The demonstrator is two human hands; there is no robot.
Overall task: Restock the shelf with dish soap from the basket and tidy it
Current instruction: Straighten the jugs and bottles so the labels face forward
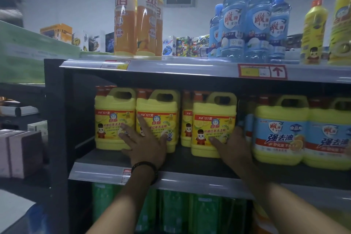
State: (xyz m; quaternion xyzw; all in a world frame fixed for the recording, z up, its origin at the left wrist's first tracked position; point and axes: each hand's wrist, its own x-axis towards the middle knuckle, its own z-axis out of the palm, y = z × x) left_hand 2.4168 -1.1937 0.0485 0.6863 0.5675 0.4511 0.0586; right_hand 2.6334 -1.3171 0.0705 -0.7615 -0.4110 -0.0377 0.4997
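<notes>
Several yellow dish soap jugs with red caps stand on the middle shelf (190, 180). My left hand (144, 144) lies flat, fingers spread, against the fronts of the leftmost jug (112, 118) and the second jug (161, 112). My right hand (233, 148) wraps around the right side of a third yellow jug (210, 119), which stands forward of the row, thumb on its label. Another jug (186, 125) sits behind it in the gap. The basket is out of view.
Yellow jugs with blue labels (281, 131) stand right of my right hand. The top shelf holds orange bottles (125, 21), blue bottles (247, 23) and yellow bottles (313, 32). Green bottles (171, 213) fill the shelf below. Boxes (20, 154) sit on a left rack.
</notes>
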